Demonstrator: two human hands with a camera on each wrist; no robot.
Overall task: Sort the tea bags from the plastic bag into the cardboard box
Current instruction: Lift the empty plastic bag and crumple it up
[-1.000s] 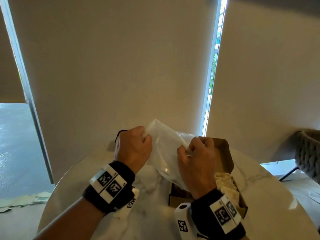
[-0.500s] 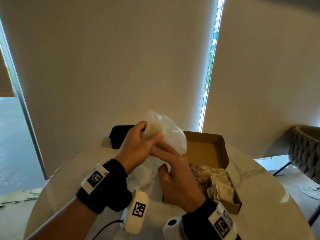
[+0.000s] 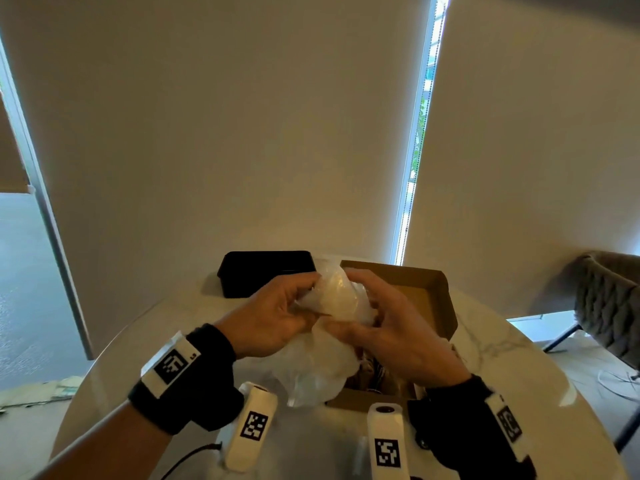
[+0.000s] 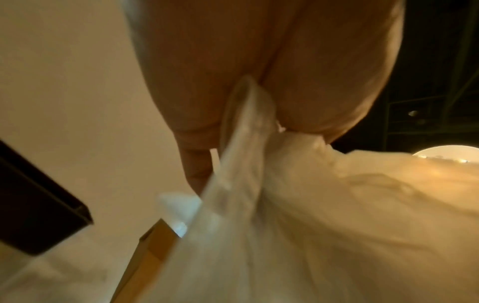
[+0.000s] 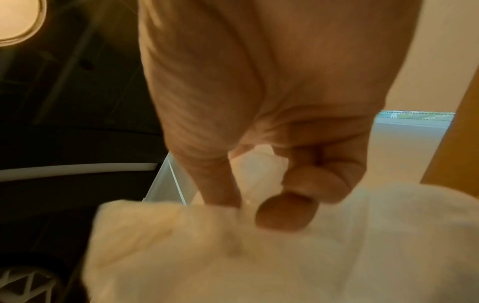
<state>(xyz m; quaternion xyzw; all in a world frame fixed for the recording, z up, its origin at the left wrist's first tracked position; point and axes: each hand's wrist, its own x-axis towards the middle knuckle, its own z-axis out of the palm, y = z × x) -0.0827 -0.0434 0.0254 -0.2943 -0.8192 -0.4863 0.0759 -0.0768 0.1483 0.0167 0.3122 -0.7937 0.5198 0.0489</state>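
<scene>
Head view, two hands, left hand point(image 3: 273, 317) and right hand point(image 3: 398, 327), both gripping one plastic bag point(image 3: 329, 327), apparently over one cardboard box point(image 3: 433, 292)

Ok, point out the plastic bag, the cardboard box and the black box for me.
plastic bag point(image 3: 330, 299): head view, crumpled upper part between both hands.
cardboard box point(image 3: 420, 292): head view, inner face of raised lid.
black box point(image 3: 266, 270): head view, front wall.
</scene>
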